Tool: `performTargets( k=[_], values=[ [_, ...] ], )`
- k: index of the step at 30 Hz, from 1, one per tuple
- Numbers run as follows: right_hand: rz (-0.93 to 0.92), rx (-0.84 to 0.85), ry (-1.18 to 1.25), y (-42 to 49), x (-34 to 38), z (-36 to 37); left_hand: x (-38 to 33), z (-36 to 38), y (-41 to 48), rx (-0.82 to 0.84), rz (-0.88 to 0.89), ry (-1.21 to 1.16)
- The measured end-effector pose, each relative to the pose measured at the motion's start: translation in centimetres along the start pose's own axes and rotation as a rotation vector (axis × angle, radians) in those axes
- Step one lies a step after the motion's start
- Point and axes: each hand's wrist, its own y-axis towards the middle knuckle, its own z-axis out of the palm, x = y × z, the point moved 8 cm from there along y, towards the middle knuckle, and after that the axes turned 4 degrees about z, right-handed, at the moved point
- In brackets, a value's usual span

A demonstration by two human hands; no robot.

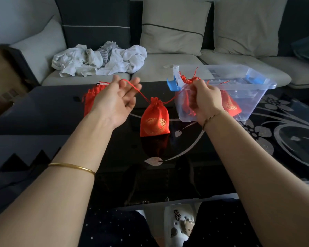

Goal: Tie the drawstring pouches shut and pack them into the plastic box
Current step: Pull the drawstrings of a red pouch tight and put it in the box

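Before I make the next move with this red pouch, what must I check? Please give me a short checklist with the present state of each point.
1. Mouth of the red pouch gathered: ok, the neck is bunched.
2. Drawstring taut on both sides: ok.
3. Right hand grips its end: ok, the fingers are curled round it.
4. Left hand holds its end firmly: not ok, the cord only lies over spread fingers.
5. Knot tied: cannot tell.
6. Plastic box open, with room: ok, there is no lid on it, and free space beside the packed pouch.
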Motion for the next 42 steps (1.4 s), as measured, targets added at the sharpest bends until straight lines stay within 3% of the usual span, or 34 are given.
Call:
performTargets(
  k=[5,11,14,17,23,27,30,32,34,38,42],
  values=[
    [-0.423,0.154,-0.367,-3.4,4.2,3.9,-0.3,3.2,-1.2,0.159,0.046,0.214],
    [-0.598,0.251,-0.42,-5.3,5.5,6.1,-0.3,4.8,-2.4,0.318,0.17,0.512],
    [-0.569,0.327,-0.394,-5.4,5.1,6.6,-0.7,5.0,-2.4,0.285,0.244,0.596],
    [-0.372,0.327,-0.27,-4.0,4.0,6.0,-0.9,4.5,-1.9,0.232,0.253,0.573],
    [-0.028,0.475,-0.593,-3.5,-0.6,5.9,-0.6,4.4,-1.7,0.228,0.243,0.56],
    [-0.061,0.54,-0.493,-3.8,-0.4,6.4,-0.6,4.5,-1.8,0.235,0.247,0.57],
    [-0.1,0.475,-0.399,-3.3,0.3,6.0,-0.8,4.4,-1.9,0.23,0.279,0.598],
    [-0.057,0.439,-0.246,-2.9,0.7,5.3,-1.0,4.2,-1.8,0.202,0.303,0.614],
    [0.027,0.521,-0.168,-3.0,0.5,5.4,-1.2,3.9,-1.6,0.163,0.308,0.592],
    [0.155,0.691,-0.493,-4.2,-1.3,5.4,-1.4,3.8,-1.5,0.139,0.345,0.612],
    [0.009,0.54,-0.703,-3.4,-1.1,5.0,-1.5,4.9,-2.2,0.2,0.404,0.744]
  ],
)
